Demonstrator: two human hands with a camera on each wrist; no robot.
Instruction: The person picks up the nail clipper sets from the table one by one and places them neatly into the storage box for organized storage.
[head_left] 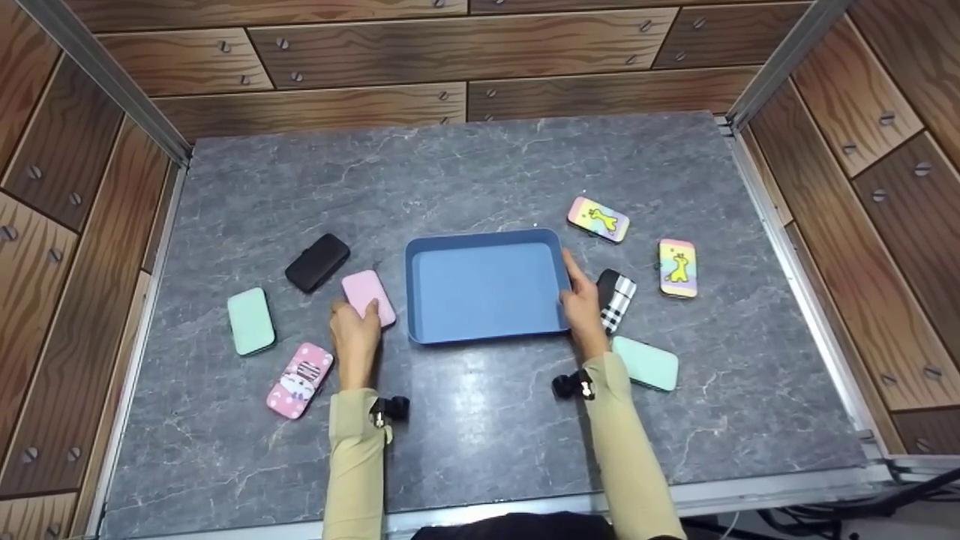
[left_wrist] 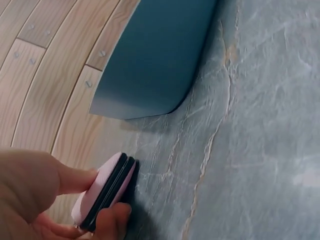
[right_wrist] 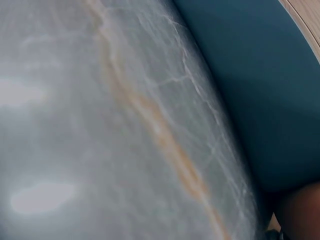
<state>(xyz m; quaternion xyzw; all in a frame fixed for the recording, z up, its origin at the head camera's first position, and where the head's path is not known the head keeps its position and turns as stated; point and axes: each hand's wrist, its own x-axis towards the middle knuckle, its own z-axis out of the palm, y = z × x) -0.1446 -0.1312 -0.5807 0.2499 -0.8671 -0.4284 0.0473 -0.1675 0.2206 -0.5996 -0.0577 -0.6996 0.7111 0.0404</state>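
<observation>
My left hand (head_left: pixel 355 334) pinches a small pink hinged case (head_left: pixel 367 294), thumb on its top face and fingers underneath. In the left wrist view, the pink case (left_wrist: pixel 107 192) is tilted on edge, its dark seam showing, close over the table. Just right of it sits a shallow blue rectangular tray (head_left: pixel 487 289) with nothing inside. My right hand (head_left: pixel 583 307) holds the tray's right wall, thumb over the rim and fingers along the outside. In the right wrist view the tray's outer wall (right_wrist: pixel 255 95) shows, with a bit of finger (right_wrist: pixel 302 212) at the corner.
Left of the tray lie a black case (head_left: pixel 317 262), a mint case (head_left: pixel 251 321) and a pink patterned case (head_left: pixel 300 380). On the right are two giraffe cases (head_left: pixel 598 220), a black-and-white checked case (head_left: pixel 619 300) and another mint case (head_left: pixel 646 364). Wood-patterned panels (head_left: pixel 465 52) enclose the marbled table.
</observation>
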